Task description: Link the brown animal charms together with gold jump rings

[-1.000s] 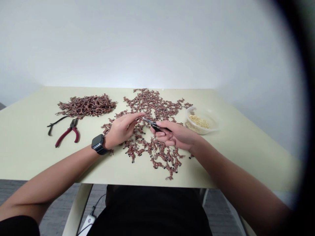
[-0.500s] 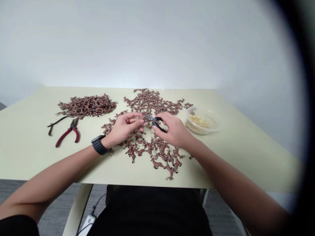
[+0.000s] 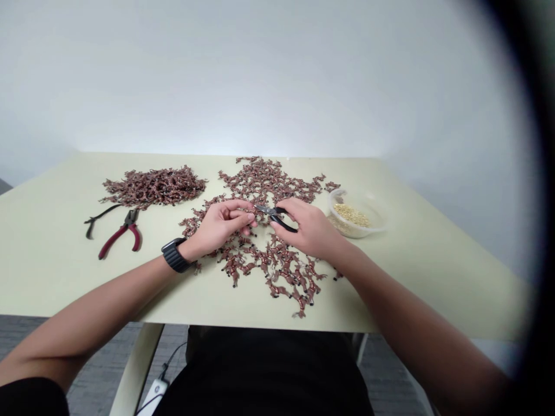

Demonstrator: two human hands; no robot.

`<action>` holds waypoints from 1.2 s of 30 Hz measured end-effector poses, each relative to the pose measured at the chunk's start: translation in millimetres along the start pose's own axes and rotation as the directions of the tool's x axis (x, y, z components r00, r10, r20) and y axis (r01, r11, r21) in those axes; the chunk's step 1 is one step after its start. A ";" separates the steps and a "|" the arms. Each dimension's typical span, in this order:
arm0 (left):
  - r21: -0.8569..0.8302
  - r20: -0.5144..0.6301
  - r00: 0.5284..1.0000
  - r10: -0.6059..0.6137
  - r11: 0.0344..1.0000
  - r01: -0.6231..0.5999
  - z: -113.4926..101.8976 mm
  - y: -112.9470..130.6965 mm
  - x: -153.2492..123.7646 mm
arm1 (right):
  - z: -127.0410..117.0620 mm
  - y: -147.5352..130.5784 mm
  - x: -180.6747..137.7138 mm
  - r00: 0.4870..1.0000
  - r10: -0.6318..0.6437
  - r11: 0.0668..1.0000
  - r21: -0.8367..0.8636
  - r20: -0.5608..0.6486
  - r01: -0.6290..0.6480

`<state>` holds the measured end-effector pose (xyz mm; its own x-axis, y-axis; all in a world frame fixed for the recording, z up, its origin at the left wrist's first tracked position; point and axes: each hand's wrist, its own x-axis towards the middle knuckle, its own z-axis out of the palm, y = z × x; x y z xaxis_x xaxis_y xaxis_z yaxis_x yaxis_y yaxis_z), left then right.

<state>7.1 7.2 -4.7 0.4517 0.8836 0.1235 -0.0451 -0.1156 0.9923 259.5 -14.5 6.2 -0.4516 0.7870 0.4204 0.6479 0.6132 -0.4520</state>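
My right hand point(image 3: 309, 230) is closed round small black-handled pliers point(image 3: 277, 216), whose tips point left toward my left hand. My left hand point(image 3: 219, 226), with a dark watch point(image 3: 174, 255) on its wrist, pinches something small at its fingertips, right at the plier tips; I cannot make out what it is. Both hands hover over a wide scatter of small brown horse-shaped charms point(image 3: 277, 266) spread across the middle of the pale table point(image 3: 52, 271).
A heap of the same brown charms point(image 3: 152, 186) lies at the back left. Red-handled pliers point(image 3: 121, 233) and a black tool point(image 3: 99, 218) lie left of my arm. A clear plastic bowl of small gold bits point(image 3: 353, 217) stands to the right. A cable hangs below the table.
My right hand has rolled palm down and moved slightly away with the pliers. My left hand's fingers have curled from pointing into a pinch at the plier tips.
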 end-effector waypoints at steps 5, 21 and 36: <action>-0.161 0.033 0.999 -0.024 0.987 0.029 -1.7 -7.2 2.5 | -2.5 -1.0 -0.4 1.000 0.012 1.000 -0.016 0.006 -0.012; 0.710 0.038 0.779 0.625 0.532 -0.461 -10.7 -9.0 -0.2 | 5.4 -23.2 1.2 0.767 0.207 0.197 0.742 0.607 -0.641; 0.004 -0.052 0.993 0.107 0.994 -0.107 4.4 2.6 1.5 | 7.9 -8.9 1.0 0.950 0.300 0.859 0.409 0.084 -0.308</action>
<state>11.5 6.2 -2.0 0.3970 0.8886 0.2297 -0.0898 -0.2114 0.9733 248.5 -18.6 4.4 -0.2861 0.9376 0.1977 0.4448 0.3127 -0.8393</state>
